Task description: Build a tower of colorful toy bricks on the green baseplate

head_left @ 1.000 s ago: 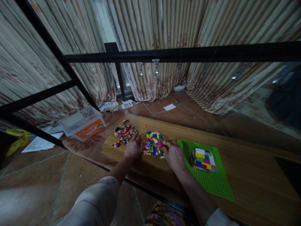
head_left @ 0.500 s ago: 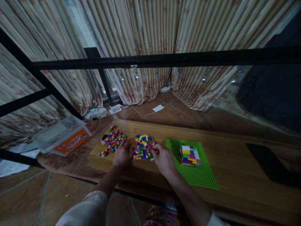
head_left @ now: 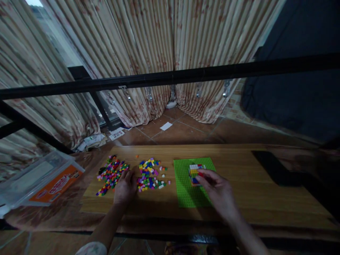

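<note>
My right hand (head_left: 216, 186) is closed, thumb and fingers pinching a small red brick (head_left: 201, 174) at the top of a block-shaped build of coloured bricks (head_left: 194, 171). The fingers cover the build's right part, so I cannot tell whether the red brick touches it. The build stands on a green studded baseplate (head_left: 186, 194). My left hand (head_left: 125, 187) rests on the table between a dense pile of small bricks (head_left: 113, 173) and a looser pile of bricks (head_left: 148, 173). Its fingers are loosely bent and slightly apart, with nothing visible in them.
A wooden board (head_left: 159, 209) carries the bricks and baseplate. At the left lies a clear plastic box (head_left: 50, 179) with an orange label. A dark flat object (head_left: 276, 170) is at the right. A black metal bar (head_left: 159, 78) crosses beyond the board, before striped curtains (head_left: 148, 46).
My right hand has moved from the loose pile rightward to the build, carrying the red brick. My left hand stays by the piles. The camera view has turned to the right.
</note>
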Action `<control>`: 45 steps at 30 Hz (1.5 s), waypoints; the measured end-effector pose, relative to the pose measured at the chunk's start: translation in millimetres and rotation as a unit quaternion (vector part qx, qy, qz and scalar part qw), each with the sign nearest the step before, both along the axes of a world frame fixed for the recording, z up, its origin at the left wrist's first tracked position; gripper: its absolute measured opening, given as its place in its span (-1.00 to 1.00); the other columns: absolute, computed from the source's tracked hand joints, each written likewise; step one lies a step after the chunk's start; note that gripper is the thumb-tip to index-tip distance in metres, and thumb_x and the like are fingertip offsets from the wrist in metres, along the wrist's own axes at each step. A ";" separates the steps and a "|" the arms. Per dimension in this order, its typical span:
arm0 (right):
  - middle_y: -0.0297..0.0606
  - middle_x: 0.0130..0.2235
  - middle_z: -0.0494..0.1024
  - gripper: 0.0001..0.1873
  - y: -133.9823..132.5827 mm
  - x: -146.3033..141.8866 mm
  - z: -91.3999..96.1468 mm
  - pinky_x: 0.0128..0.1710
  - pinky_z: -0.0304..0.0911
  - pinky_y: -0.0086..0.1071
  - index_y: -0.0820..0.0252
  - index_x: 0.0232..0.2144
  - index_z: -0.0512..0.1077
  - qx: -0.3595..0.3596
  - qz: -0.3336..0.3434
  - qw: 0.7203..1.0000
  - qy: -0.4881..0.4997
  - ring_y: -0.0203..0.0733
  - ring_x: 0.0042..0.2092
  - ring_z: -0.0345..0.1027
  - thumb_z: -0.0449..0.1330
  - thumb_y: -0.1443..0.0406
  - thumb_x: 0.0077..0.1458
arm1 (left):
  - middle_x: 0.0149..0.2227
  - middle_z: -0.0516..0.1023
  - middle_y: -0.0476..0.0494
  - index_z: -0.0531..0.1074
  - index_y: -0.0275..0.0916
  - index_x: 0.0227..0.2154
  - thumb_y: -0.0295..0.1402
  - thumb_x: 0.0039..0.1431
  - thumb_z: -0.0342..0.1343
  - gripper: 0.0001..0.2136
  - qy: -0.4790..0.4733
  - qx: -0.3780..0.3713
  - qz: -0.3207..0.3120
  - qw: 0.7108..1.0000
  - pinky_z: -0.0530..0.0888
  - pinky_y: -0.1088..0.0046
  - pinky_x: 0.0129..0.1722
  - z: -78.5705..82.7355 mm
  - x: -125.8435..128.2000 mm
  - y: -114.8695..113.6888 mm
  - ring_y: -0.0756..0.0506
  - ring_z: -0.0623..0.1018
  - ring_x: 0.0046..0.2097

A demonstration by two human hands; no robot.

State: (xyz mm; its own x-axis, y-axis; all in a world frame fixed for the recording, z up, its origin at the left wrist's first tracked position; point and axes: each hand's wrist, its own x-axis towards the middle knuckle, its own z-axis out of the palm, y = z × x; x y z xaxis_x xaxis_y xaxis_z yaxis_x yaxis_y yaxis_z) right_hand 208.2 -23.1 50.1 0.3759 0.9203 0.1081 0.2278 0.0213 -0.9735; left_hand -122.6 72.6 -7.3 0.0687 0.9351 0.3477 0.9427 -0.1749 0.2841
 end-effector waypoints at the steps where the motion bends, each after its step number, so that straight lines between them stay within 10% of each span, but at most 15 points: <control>1: -0.23 -0.21 0.59 -0.64 2.7 12.9 -4.0 -0.16 0.35 -0.26 0.12 -0.22 0.53 -0.011 -0.023 1.000 0.010 -0.15 -0.21 0.44 0.27 0.06 -0.03 | -0.12 0.49 -0.17 0.42 -0.20 -0.19 -0.33 0.22 -0.07 -0.80 0.003 0.001 -0.002 1.000 0.47 0.40 -0.20 0.3 -0.1 0.0 -0.13 0.54 -0.15; 8: -0.18 -0.19 0.61 -0.67 33.7 68.5 -22.2 -0.11 0.34 -0.21 0.16 -0.19 0.52 -0.025 -0.018 0.998 -0.052 -0.10 -0.15 0.46 0.21 0.15 0.00 | -0.12 0.49 -0.20 0.44 -0.23 -0.17 -0.34 0.24 -0.08 -0.78 0.031 0.006 0.001 1.000 0.46 0.41 -0.24 3.0 -0.4 0.8 -0.12 0.55 -0.17; 24: -0.15 -0.19 0.54 -0.65 43.1 62.5 3.1 -0.14 0.29 -0.27 0.20 -0.12 0.50 -0.050 0.131 0.941 -0.309 -0.16 -0.21 0.42 0.03 0.36 0.09 | -0.11 0.49 -0.17 0.42 -0.21 -0.16 -0.33 0.25 -0.08 -0.78 0.024 0.004 0.002 1.000 0.45 0.44 -0.24 4.6 0.5 0.5 -0.11 0.55 -0.17; 45: -0.16 -0.16 0.59 -0.60 51.5 73.2 -11.4 -0.13 0.33 -0.22 0.15 -0.20 0.57 -0.095 0.136 0.975 -0.147 -0.10 -0.19 0.46 0.04 0.10 0.08 | -0.13 0.48 -0.22 0.42 -0.24 -0.15 -0.32 0.23 -0.10 -0.75 0.005 -0.010 0.002 1.000 0.47 0.38 -0.20 1.8 1.4 -0.7 -0.15 0.55 -0.15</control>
State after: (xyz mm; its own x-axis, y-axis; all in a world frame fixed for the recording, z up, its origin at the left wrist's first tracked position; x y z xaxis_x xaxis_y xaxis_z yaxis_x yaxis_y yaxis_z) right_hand 281.4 28.4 38.7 0.0932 0.9956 -0.0085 0.5089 -0.0550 -0.8591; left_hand -121.2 71.8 -5.5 0.0676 0.9421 0.3285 0.9461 -0.1651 0.2785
